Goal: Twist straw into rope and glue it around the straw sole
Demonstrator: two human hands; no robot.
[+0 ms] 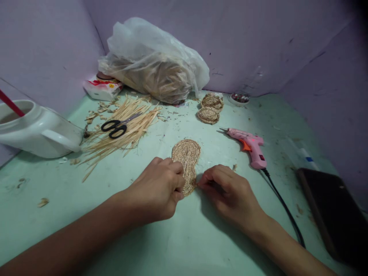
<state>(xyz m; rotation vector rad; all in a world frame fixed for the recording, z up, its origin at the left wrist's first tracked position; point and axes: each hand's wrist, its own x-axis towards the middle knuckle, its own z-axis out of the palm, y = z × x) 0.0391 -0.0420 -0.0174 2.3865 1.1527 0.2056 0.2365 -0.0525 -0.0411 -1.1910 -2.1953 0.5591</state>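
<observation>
A sole-shaped mat of coiled straw braid lies on the pale green table in front of me. My left hand is closed over its lower left edge, with the fingers curled and the thumb at its near end. At the lower right edge, my right hand is closed in a pinch, its fingertips touching the braid there. Whatever sits between those fingertips is too small to make out. To the right of the mat rests a pink hot glue gun with an orange trigger, its nozzle pointing left.
Black-handled scissors lie on loose straw strips at the left. Behind are a filled plastic bag, coiled straw pieces and a small dish. A white pot stands left; a dark phone and black cord lie right.
</observation>
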